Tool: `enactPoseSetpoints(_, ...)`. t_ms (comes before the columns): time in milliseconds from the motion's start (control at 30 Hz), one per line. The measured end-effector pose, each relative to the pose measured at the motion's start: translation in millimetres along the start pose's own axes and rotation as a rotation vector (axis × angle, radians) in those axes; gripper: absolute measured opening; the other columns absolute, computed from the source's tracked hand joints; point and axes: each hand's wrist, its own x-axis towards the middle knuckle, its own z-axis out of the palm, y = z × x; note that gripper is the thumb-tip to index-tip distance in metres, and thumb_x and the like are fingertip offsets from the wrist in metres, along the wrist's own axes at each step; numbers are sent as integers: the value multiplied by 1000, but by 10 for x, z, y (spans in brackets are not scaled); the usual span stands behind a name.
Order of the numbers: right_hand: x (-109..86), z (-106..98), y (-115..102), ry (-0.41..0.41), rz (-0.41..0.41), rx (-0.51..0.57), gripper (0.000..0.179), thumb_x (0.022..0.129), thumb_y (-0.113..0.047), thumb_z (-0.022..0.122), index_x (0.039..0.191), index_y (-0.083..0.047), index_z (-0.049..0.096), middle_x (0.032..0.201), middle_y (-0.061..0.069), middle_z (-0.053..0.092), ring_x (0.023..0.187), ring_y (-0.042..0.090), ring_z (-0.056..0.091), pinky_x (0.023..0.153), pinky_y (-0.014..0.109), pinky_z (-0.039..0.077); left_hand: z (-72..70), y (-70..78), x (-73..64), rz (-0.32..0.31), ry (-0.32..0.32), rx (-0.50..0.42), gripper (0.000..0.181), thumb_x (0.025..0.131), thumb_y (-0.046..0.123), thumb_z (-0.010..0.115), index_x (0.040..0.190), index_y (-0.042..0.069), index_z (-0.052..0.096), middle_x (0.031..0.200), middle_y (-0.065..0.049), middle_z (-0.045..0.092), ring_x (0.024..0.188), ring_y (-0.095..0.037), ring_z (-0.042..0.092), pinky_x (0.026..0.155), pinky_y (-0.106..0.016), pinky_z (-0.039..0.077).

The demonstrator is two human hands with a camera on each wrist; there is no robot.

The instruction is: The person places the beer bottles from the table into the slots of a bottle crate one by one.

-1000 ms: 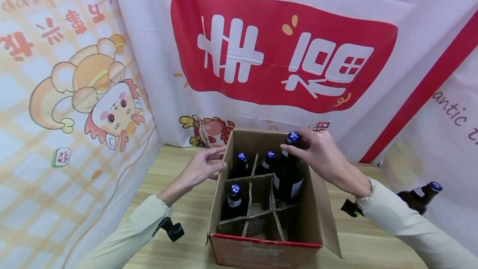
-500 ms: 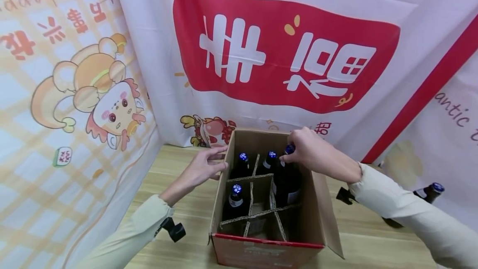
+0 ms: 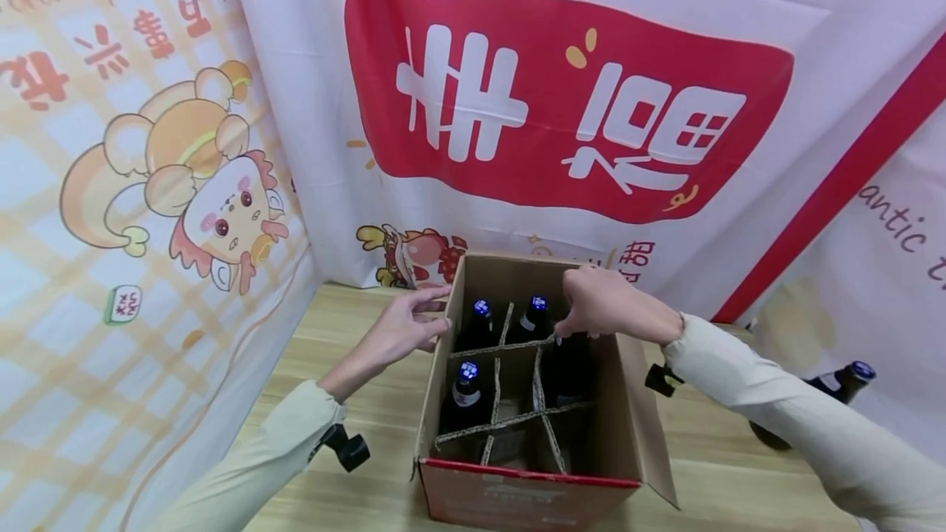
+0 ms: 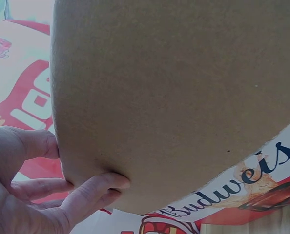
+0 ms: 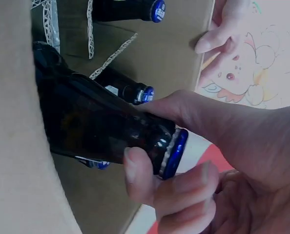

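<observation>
My right hand (image 3: 609,302) grips a dark beer bottle (image 5: 106,122) with a blue cap by its neck, at the back right of a divided cardboard box (image 3: 528,507). The bottle stands low in its compartment; in the head view the hand hides its cap. Thumb and fingers close around the neck in the right wrist view. At the box's left edge, my left hand (image 3: 399,333) holds the cardboard, its fingers touching the brown flap (image 4: 174,97) in the left wrist view. Three more blue-capped bottles stand in compartments: back left (image 3: 481,314), back middle (image 3: 535,317) and left (image 3: 467,388).
Another bottle (image 3: 846,380) stands outside the box at the right, partly behind my right sleeve. A cardboard flap (image 3: 654,442) hangs outward on the box's right. Corrugated dividers (image 3: 510,425) cross inside. Printed cloth (image 3: 562,105) hangs behind the wooden table (image 3: 325,483).
My right hand has lowered the bottle into the back right compartment and moved down and slightly left with it. The left hand stays at the box's left edge.
</observation>
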Motion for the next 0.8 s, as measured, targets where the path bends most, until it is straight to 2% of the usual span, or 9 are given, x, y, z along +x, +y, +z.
enactPoseSetpoints(200,74,12,5,-78,11,-3,28,88,-25,85,72,-11,68,60,6,66,53,23,69,55,28,60,-10,6,16,10,-1,7,60,98,3,65,155,-1,46,151,-32,50,117,-43,69,78,-36,68)
enactPoseSetpoints(433,147,109,-11,-191,63,-35,23,91,-19,81,76,-10,67,60,8,67,43,15,59,44,25,55,-7,16,19,6,3,18,60,98,2,65,155,-1,46,152,-31,50,117,-43,69,78,-36,68)
enactPoseSetpoints(600,177,200,16,-267,126,-13,23,91,-21,83,82,-8,66,62,9,68,43,13,58,43,25,55,3,23,26,-1,5,30,60,98,3,65,155,0,47,152,-31,50,117,-42,69,77,-35,68)
enactPoseSetpoints(667,191,237,41,-300,124,-9,25,92,-23,82,83,-8,64,62,9,70,44,13,61,44,26,57,7,21,23,-1,4,32,59,98,3,65,154,0,47,152,-31,50,117,-42,70,77,-35,68)
enactPoseSetpoints(800,210,289,98,-354,64,-10,28,95,-25,79,79,-7,66,60,10,72,46,15,66,46,28,59,6,13,15,6,-2,34,59,98,3,64,154,-1,47,154,-30,48,118,-42,69,76,-35,68)
